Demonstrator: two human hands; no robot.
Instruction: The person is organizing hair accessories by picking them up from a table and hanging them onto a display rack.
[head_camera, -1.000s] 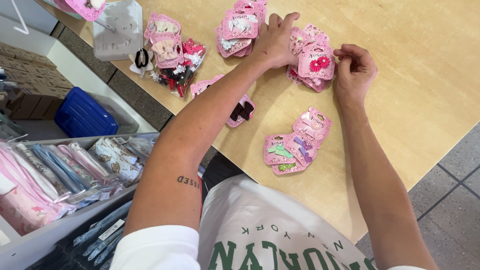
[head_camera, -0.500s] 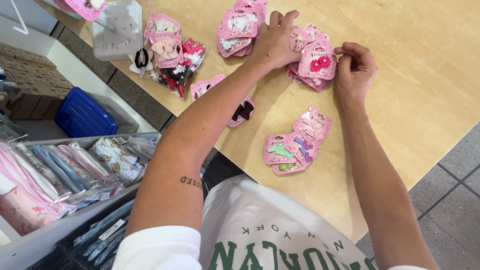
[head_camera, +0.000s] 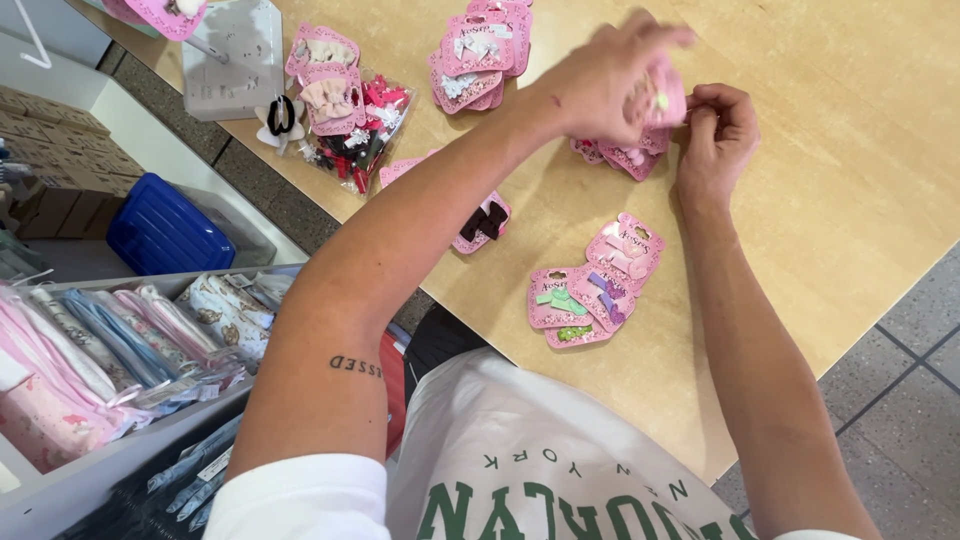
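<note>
Pale wood table (head_camera: 850, 200) over grey tile floor (head_camera: 900, 390), pink hair-clip cards (head_camera: 590, 290) scattered.

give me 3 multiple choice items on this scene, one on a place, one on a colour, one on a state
1. Where is the blue bin?
A. on the table
B. on the floor left of the table
C. under the right hand

2. What colour are the hair-clip cards near the table edge?
A. pink
B. yellow
C. black

3. What is the left hand doing?
A. lying flat on the table
B. holding a pink card above the table
C. reaching into the bin

Answers: 1 B, it sits on the floor left of the table. 2 A, the cards are pink. 3 B, the left hand is raised with a card, close to the right hand.
</note>
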